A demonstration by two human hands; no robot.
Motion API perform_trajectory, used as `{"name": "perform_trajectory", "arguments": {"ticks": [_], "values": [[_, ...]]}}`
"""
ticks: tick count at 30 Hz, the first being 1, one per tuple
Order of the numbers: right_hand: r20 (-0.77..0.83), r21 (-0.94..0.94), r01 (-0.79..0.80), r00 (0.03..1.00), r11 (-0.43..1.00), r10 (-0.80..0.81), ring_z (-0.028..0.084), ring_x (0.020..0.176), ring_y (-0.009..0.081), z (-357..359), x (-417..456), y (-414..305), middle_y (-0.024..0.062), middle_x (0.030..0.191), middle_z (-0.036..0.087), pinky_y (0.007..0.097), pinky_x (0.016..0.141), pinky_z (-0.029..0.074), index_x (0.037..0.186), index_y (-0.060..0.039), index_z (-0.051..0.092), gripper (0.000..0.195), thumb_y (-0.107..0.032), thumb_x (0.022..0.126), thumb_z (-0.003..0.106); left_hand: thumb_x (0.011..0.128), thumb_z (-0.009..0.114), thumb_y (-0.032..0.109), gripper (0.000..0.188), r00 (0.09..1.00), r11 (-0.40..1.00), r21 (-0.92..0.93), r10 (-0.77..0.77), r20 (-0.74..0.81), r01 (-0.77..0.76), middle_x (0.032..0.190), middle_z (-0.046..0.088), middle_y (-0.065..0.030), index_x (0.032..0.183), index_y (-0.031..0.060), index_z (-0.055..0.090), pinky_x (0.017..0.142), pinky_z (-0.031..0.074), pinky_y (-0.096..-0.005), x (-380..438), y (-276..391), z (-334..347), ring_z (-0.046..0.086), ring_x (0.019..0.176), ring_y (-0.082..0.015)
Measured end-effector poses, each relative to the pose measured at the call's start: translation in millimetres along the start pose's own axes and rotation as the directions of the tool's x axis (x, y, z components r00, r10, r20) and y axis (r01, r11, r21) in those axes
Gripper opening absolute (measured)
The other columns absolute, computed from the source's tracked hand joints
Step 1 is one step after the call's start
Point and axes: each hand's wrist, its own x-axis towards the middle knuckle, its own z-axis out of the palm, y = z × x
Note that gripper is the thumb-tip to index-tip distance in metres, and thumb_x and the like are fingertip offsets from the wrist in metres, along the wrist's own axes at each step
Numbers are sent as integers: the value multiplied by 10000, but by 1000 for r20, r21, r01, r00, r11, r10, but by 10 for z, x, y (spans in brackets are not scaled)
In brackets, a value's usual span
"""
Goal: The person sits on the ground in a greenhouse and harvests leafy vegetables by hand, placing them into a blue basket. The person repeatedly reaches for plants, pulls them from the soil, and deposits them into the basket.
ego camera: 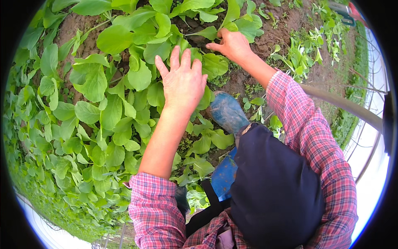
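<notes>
My left hand [183, 77] is spread palm down over the leaves of a leafy green vegetable plant [157, 51], fingers apart and holding nothing. To its upper right, my right hand [231, 45] reaches low among the stems of another leafy green plant [231, 14]. Its index fingertip meets the stems there, and its thumb points left, apart from the index finger. The other fingers are hidden beneath the hand, so its grip is unclear. Brown soil [264, 46] shows beside these plants.
Dense leafy greens [102, 149] fill the left side. Loose plants [298, 59] lie on the soil at right. A blue boot [228, 112] and my dark-clad knee [276, 186] are below my hands. A pole [345, 105] crosses at right, before white sheeting [373, 158].
</notes>
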Motion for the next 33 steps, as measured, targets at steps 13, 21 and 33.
{"name": "perform_trajectory", "arguments": {"ticks": [13,21,33], "values": [[-15,192,-27,999,981,31,628,769,319,43,24,99,152,783,645,396,703,497,877,-65,653,222,-174,685,635,743,656,320,367,1000,1000,-21,4,-15,-5,1256,464,-85,1040,110,601,977,201,-641,-85,-36,16,325,1250,-290],[170,396,172,952,902,-256,558,615,163,241,38,-132,65,670,574,285,608,461,1065,-82,586,355,-9,717,594,742,662,303,308,999,998,-67,14,-45,-17,1261,458,-83,985,117,624,989,185,-635,-180,-83,17,306,1265,-286],[150,346,30,985,938,-87,611,719,283,-380,-724,209,152,769,608,357,634,472,877,-31,583,217,-230,792,594,716,688,207,135,990,987,-154,16,-138,-37,1297,428,-68,715,98,609,984,195,-642,-359,-221,-38,285,1281,-297]]}}
